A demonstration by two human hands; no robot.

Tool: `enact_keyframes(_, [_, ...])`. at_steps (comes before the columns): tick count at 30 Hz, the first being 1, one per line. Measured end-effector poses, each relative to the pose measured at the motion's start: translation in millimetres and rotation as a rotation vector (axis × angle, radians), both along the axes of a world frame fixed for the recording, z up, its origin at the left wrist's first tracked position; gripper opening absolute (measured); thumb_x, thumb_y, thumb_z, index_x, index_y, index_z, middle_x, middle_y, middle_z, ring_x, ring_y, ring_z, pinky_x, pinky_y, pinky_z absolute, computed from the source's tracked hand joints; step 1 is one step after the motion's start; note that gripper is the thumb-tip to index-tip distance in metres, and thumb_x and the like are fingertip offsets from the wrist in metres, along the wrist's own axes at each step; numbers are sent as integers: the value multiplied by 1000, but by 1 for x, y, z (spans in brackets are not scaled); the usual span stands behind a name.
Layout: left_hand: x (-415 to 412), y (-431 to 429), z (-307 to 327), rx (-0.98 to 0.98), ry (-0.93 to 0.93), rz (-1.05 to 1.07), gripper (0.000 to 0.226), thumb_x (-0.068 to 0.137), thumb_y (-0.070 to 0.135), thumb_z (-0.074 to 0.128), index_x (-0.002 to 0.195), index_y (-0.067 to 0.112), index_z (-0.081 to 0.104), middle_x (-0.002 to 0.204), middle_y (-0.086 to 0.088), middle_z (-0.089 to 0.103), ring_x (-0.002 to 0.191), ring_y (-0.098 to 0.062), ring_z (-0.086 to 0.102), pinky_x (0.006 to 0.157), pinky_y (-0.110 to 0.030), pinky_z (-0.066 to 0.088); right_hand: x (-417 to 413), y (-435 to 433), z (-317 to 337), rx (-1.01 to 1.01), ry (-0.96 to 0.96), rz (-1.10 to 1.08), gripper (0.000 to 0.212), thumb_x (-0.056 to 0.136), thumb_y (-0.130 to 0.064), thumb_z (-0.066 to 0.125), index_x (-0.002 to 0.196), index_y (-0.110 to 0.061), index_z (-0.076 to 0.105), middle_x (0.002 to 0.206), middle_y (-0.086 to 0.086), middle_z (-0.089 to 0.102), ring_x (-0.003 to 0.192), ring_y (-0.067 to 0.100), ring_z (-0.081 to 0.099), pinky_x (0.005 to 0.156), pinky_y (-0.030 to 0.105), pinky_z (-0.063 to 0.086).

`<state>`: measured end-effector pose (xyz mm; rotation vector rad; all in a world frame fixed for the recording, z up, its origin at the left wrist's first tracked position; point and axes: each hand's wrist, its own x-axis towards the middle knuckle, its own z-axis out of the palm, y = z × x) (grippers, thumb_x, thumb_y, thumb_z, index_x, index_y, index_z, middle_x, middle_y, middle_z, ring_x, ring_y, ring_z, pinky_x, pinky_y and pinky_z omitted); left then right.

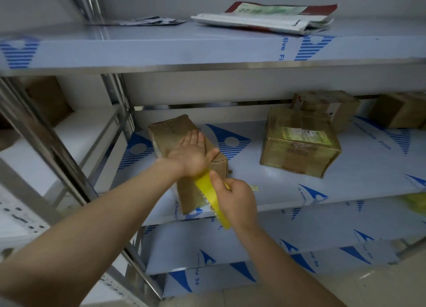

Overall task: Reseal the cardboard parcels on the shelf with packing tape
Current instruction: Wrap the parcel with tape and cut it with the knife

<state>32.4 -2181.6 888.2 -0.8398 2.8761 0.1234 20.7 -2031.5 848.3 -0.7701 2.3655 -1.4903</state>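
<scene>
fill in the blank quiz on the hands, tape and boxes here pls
1. The left hand lies flat on the long parcel while the right hand grips a roll of tape coloured ____.
2. The labelled parcel stands to the ____ of the long parcel.
3. The stack of papers lies on the shelf ____ the parcels.

Missing words: yellow; right; above
</scene>
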Motion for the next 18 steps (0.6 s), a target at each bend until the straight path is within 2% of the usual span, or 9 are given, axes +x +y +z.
enact_keyframes(3, [2,6,-2,-28,11,-41,73,98,56,8,151,7,-7,159,-14,-11,147,-24,-10,117,-36,-4,1,5,-2,3,10,-3,62,91,-52,52,44,-19,31,45,-1,33,56,17,39,54,32,29])
enact_keyframes(6, [3,-1,-1,-9,-11,-43,77,95,63,10,151,14,-10,159,-12,-13,146,-23,-14,117,-41,-11,0,6,-5,-23,12,4,64,91,-52,54,42,-20,28,39,-3,36,51,13,34,53,31,27])
enact_keyframes(8, [2,-15,2,-8,-26,15,90,87,76,17,152,20,-9,159,-10,-13,146,-25,-14,116,-46,-11,-2,5,-4,-19,-6,5,65,91,-51,54,41,-19,28,38,-7,38,50,13,34,53,30,27])
enact_keyframes(11, [-6,-45,6,51,1,163,105,76,86,19,153,19,-4,160,-9,-7,147,-27,-5,117,-49,0,-4,2,1,4,-22,3,62,91,-52,53,44,-19,29,39,-3,34,50,13,35,53,30,28])
enact_keyframes(14, [-22,-72,-1,-22,61,211,92,85,78,15,153,18,2,160,-8,8,146,-27,12,115,-48,11,-5,-2,4,44,-20,6,60,92,-51,52,45,-20,29,44,-2,31,50,12,35,54,30,30])
enact_keyframes(18, [-46,-99,-7,-130,86,237,75,92,67,14,149,19,22,153,-12,26,138,-33,28,110,-52,19,-7,-6,2,54,-21,0,61,91,-51,53,46,-20,27,39,-3,33,47,9,32,53,29,30])
